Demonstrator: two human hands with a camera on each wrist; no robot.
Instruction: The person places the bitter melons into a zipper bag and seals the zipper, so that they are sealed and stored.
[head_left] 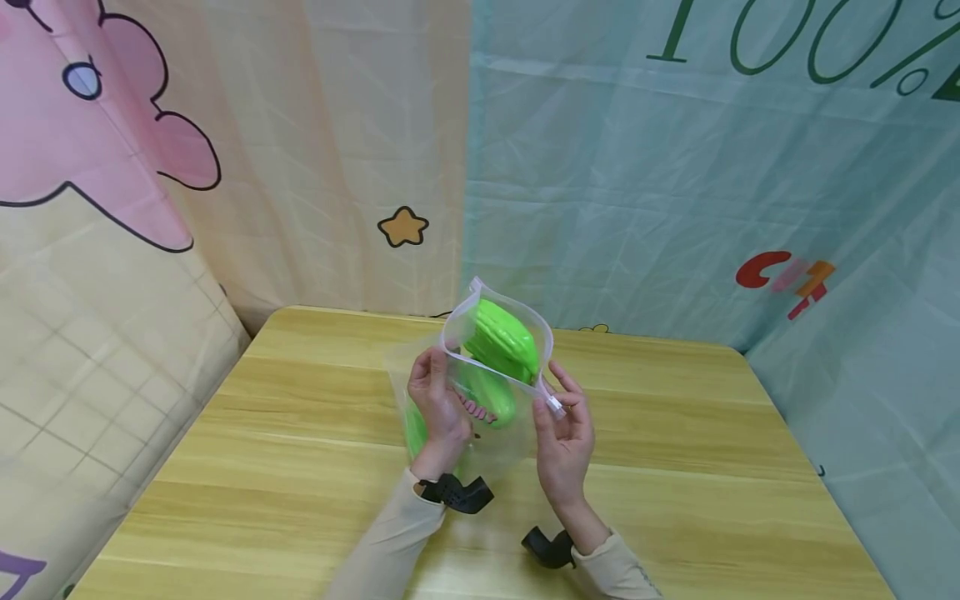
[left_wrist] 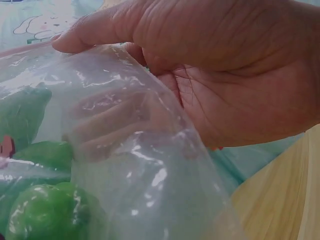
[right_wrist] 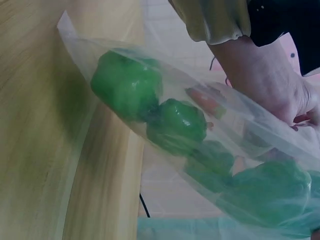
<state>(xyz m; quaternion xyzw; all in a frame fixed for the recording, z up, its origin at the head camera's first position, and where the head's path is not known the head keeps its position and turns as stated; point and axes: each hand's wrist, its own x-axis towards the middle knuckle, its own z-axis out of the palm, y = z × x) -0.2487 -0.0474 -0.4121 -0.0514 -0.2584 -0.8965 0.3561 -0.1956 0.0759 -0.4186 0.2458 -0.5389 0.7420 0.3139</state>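
Note:
A clear zip bag [head_left: 517, 446] with a white slider [head_left: 555, 406] is held up over the table, its mouth spread wide. My left hand [head_left: 441, 408] pinches the near rim between thumb and fingers; in the left wrist view its other fingers show through the plastic. At the slider end, my right hand [head_left: 564, 446] grips the rim. Inside the bag are several glossy green lobed things that look like peppers [right_wrist: 127, 82]. One bright green ridged piece [head_left: 504, 340] shows through the mouth. Pink lettering [head_left: 477, 409] marks the bag's front.
The light wooden table [head_left: 675, 467] stretches out on both sides of the bag. Behind it hang a beige curtain [head_left: 337, 167] and a blue-green curtain [head_left: 637, 183]. A black band [head_left: 459, 493] sits on the left wrist and another black mount [head_left: 547, 547] on the right.

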